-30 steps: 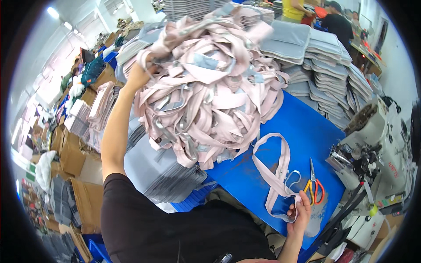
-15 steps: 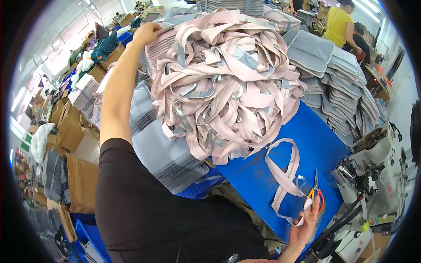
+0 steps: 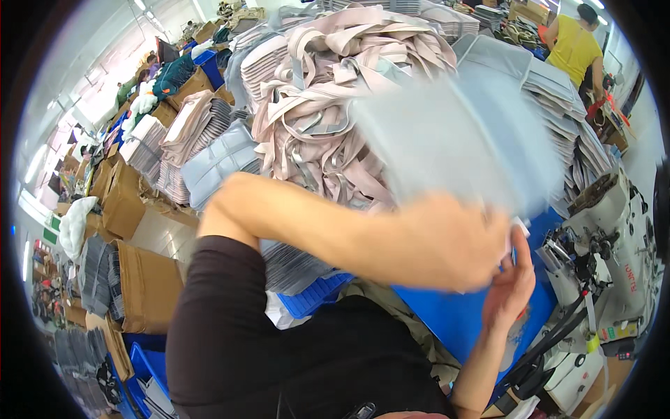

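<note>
Cloth [image 3: 433, 143], blurred grey, seems clamped in the left hand [image 3: 450, 241] beside the right hand [image 3: 511, 286] pinching a pale piece [image 3: 520, 226], a pairing step likely needing aligned edges.

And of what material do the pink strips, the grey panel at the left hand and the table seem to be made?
Pink strips: probably woven fabric, matte; they fold and twist loosely.
Grey panel: perhaps fabric too, but blur hides its texture and finish.
Table: maybe painted metal or board; its blue surface looks flat and smooth.
</note>
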Tool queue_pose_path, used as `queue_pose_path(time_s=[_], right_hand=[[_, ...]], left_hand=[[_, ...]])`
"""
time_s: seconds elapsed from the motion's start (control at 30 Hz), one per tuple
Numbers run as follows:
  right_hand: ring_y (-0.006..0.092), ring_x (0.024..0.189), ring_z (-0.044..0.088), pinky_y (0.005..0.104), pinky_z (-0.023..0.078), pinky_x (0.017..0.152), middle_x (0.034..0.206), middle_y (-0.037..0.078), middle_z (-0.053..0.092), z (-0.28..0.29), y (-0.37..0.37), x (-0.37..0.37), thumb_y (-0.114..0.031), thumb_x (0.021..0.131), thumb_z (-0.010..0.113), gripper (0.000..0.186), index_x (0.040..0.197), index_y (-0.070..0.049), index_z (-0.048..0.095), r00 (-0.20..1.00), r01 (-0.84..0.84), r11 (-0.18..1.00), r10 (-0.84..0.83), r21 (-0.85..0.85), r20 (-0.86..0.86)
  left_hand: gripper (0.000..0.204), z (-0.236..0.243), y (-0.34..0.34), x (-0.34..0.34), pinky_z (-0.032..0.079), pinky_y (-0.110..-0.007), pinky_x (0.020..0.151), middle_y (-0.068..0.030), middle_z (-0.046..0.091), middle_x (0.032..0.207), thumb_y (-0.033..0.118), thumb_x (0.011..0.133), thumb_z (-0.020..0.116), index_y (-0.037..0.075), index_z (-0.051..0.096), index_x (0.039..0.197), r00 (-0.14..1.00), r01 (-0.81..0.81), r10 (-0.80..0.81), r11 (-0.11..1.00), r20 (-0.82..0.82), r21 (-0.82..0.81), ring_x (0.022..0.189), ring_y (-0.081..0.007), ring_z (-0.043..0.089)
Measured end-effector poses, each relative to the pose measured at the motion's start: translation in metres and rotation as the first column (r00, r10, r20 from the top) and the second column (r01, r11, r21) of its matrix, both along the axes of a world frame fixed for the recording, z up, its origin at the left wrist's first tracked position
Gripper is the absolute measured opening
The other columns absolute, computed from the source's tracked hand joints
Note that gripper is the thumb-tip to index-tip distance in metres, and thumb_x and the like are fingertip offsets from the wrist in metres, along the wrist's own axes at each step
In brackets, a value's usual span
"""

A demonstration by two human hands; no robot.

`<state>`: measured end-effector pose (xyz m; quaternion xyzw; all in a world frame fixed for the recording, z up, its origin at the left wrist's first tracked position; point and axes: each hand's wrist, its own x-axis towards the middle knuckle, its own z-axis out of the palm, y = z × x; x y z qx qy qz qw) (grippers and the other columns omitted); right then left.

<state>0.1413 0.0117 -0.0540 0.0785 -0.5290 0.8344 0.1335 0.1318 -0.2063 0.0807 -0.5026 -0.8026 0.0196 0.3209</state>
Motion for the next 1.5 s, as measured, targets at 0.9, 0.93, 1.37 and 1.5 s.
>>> queue_pose_path(time_s=[0.9,0.93,1.37,1.5], right_hand=[[0.0044,0.075,0.063,0.0200,0.049,0.068,0.088,0.003,0.073,-0.028,0.080,0.036,-0.002,0.089,0.079,0.017,0.105,0.000,0.071,0.966,-0.126,0.925,0.032,0.359,0.256],[0.0043,0.074,0.063,0.0200,0.049,0.068,0.087,0.003,0.073,-0.030,0.077,0.036,-0.002,0.089,0.079,0.019,0.106,0.000,0.071,0.976,-0.077,0.956,0.014,0.285,0.217],[0.0124,0.071,0.056,0.0294,0.044,0.065,0.081,0.004,0.065,-0.044,0.107,0.041,-0.013,0.089,0.079,0.015,0.087,0.000,0.071,0.981,-0.067,0.684,-0.086,0.726,0.172],[0.0091,0.068,0.048,0.0269,0.040,0.062,0.081,0.001,0.062,-0.049,0.110,0.047,-0.014,0.092,0.078,0.017,0.098,0.001,0.073,0.967,-0.144,0.732,-0.038,0.666,0.251]], left_hand=[[0.030,-0.056,0.104,-0.146,0.046,-0.040,0.068,-0.0104,0.068,0.081,0.032,0.094,0.070,0.003,0.064,0.085,0.146,0.626,-0.110,0.780,0.983,-0.006,0.076,-0.0266,0.064],[0.030,-0.054,0.097,-0.145,0.046,-0.041,0.068,-0.0106,0.068,0.082,0.031,0.094,0.071,0.003,0.065,0.085,0.197,0.581,-0.102,0.813,0.975,-0.033,0.076,-0.0268,0.064],[0.015,-0.089,0.075,-0.141,0.054,-0.033,0.078,-0.0055,0.071,0.085,0.008,0.084,0.083,0.002,0.069,0.083,0.261,0.327,-0.220,0.936,0.940,0.128,0.086,-0.0170,0.068],[0.017,-0.084,0.075,-0.134,0.050,-0.029,0.083,-0.0041,0.070,0.085,0.006,0.084,0.083,0.000,0.067,0.082,0.312,0.279,-0.123,0.960,0.942,0.033,0.087,-0.0126,0.066]])
